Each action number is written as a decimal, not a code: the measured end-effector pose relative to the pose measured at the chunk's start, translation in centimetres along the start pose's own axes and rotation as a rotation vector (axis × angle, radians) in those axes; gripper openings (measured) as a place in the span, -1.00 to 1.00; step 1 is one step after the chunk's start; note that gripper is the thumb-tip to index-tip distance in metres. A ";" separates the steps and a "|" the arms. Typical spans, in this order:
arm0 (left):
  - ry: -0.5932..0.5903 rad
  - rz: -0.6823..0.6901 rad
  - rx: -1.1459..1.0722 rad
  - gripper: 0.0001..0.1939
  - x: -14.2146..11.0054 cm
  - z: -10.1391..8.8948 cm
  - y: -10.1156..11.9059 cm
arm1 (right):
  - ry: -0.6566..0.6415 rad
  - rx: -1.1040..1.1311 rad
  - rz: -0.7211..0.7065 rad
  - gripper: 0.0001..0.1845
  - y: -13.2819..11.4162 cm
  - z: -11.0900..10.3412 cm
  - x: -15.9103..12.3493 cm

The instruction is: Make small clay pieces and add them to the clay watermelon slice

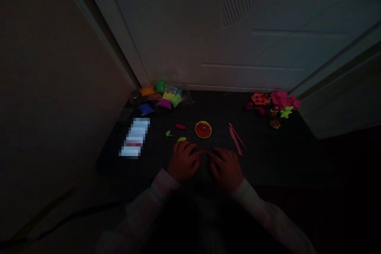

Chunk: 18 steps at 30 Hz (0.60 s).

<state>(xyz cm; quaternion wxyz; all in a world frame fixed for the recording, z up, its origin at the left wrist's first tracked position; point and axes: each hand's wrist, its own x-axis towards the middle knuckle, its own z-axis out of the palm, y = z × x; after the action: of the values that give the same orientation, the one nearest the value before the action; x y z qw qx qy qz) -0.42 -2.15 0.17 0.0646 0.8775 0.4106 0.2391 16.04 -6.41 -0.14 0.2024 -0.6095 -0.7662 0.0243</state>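
Note:
My left hand (pixel 183 162) and my right hand (pixel 226 166) rest close together on a dark table (pixel 268 158). Between their fingertips lies a thin strip of red clay (pixel 203 152), and both hands pinch an end of it. Just beyond them sits a round clay disc (pixel 203 129), yellow at the rim and red inside. A small yellow clay bit (pixel 181 139) lies by my left fingers. The scene is very dim.
A pink clay tool (pixel 236 139) lies to the right of the disc. Several coloured clay packets (pixel 160 97) sit at the back left. Finished pink and red clay flowers (pixel 275 105) stand at the back right. A phone (pixel 135 137) lies left. A door stands behind.

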 end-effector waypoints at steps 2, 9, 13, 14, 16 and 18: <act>0.000 -0.002 0.000 -0.78 0.0 -0.1 0.0 | 0.007 -0.003 -0.001 -0.72 -0.1 -0.1 0.0; -0.002 0.003 -0.003 -0.78 0.0 -0.1 0.0 | -0.003 -0.007 0.008 -0.71 -0.1 -0.1 0.0; -0.006 0.002 -0.004 -0.77 0.0 0.0 0.0 | 0.019 0.010 -0.004 -0.70 0.0 0.0 -0.1; -0.009 0.002 -0.006 -0.77 0.0 0.0 0.0 | 0.017 0.018 -0.015 -0.70 0.0 0.0 -0.1; -0.009 0.003 -0.008 -0.78 0.0 0.0 -0.1 | 0.000 0.027 -0.036 -0.70 0.0 -0.1 -0.1; -0.002 0.005 -0.008 -0.78 0.0 0.0 -0.1 | -0.023 0.026 -0.042 -0.72 0.0 -0.1 -0.2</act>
<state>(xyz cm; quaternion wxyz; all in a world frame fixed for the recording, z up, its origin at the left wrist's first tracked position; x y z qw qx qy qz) -0.45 -2.10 0.16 0.0682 0.8785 0.4075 0.2399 16.07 -6.59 -0.07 0.2018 -0.5901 -0.7809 0.0370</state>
